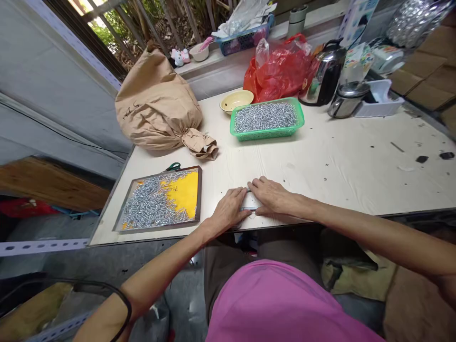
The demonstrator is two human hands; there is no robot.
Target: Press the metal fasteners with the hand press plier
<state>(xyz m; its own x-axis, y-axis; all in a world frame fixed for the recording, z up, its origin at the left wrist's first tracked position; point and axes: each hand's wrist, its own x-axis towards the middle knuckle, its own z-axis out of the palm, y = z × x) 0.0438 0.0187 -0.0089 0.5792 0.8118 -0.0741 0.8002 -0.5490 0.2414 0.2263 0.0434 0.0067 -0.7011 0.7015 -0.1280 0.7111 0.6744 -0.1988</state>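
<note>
At the table's front edge my left hand and my right hand hold a small flat whitish piece with dark edges between them. My left fingers and thumb close on its left end, my right fingers and thumb on its right end. Both ends are covered, so its exact kind does not show. To the left of my left hand lies a shallow dark-rimmed tray with many small silvery metal pins over a yellow bottom. Farther back stands a green plastic basket full of similar pins.
Green-handled scissors lie behind the tray. A tied brown paper sack rests at the back left. Along the back are a yellow bowl, a red plastic bag, a kettle and a metal pot.
</note>
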